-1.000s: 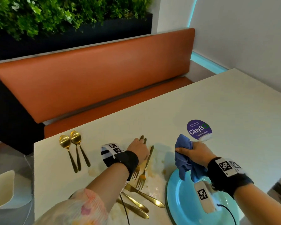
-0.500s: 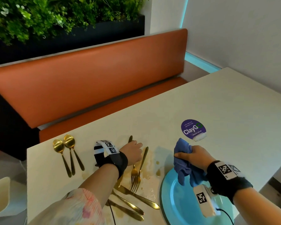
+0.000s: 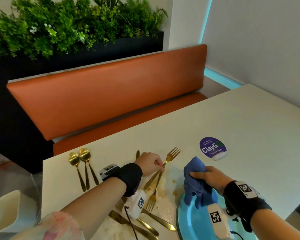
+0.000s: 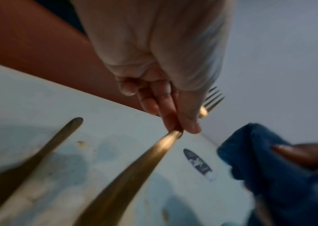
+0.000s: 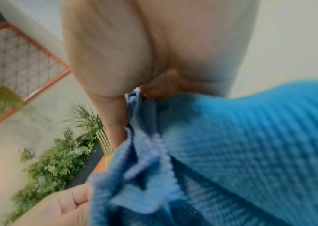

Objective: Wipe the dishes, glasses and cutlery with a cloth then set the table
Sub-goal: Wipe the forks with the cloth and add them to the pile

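Note:
My left hand (image 3: 160,166) pinches a gold fork (image 3: 171,154) by its handle and holds it off the table, tines pointing up and to the right. The left wrist view shows thumb and fingers curled on that fork (image 4: 135,168). My right hand (image 3: 197,174) grips a bunched blue cloth (image 3: 196,184) just right of the fork, above the rim of a blue plate (image 3: 190,222). The cloth (image 5: 231,145) fills the right wrist view. A second fork (image 3: 153,194) lies on the stained table. Two gold spoons (image 3: 80,163) lie to the left, and several knives (image 3: 145,222) at the near edge.
A cream table (image 3: 232,122) carries brown stains near the cutlery and a purple ClayGo sticker (image 3: 212,148). An orange bench (image 3: 111,101) runs along its far side, with plants (image 3: 59,28) behind. A white container (image 3: 5,212) stands off the table's left edge.
My left hand has picked one fork up from the table and raised it with the tines upward. The right hand keeps its hold on the cloth over the plate.

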`<state>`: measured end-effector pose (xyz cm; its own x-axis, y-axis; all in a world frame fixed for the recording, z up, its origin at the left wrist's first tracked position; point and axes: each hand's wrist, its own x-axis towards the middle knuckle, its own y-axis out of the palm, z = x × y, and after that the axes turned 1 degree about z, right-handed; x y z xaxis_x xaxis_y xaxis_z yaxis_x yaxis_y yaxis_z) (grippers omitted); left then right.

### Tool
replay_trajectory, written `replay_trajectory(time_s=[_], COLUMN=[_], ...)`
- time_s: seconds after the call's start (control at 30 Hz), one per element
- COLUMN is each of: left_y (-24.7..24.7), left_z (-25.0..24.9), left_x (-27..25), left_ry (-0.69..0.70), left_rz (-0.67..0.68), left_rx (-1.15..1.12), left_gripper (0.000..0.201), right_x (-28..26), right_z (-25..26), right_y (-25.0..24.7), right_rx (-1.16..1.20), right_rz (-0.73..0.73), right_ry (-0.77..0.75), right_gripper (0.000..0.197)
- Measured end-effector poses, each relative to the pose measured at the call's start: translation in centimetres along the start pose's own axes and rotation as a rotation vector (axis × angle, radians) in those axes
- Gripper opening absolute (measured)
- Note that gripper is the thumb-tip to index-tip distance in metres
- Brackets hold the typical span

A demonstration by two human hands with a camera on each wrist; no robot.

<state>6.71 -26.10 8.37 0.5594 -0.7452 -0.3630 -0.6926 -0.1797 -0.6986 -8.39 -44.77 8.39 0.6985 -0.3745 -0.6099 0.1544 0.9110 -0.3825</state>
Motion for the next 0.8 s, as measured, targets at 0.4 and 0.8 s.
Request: replay_trajectory(time_s=[0.4,0.8], left_y=[-1.3,-2.5], left_z=[-1.5,-1.9], left_x=[-4.3,-6.5], left_ry=[-0.163,-0.175], left_rz=[-0.159,-0.172], left_rx=[-0.19,-0.08], left_gripper=[0.012,0.019], right_x=[0.4,0.4], right_z=[6.1,10.8], right_y=[8.1,8.3], right_rx=[0.635,0.211], right_rz=[0.135,-0.163], right_ry=[-0.114,-0.239], right_gripper=[0.029,0.048])
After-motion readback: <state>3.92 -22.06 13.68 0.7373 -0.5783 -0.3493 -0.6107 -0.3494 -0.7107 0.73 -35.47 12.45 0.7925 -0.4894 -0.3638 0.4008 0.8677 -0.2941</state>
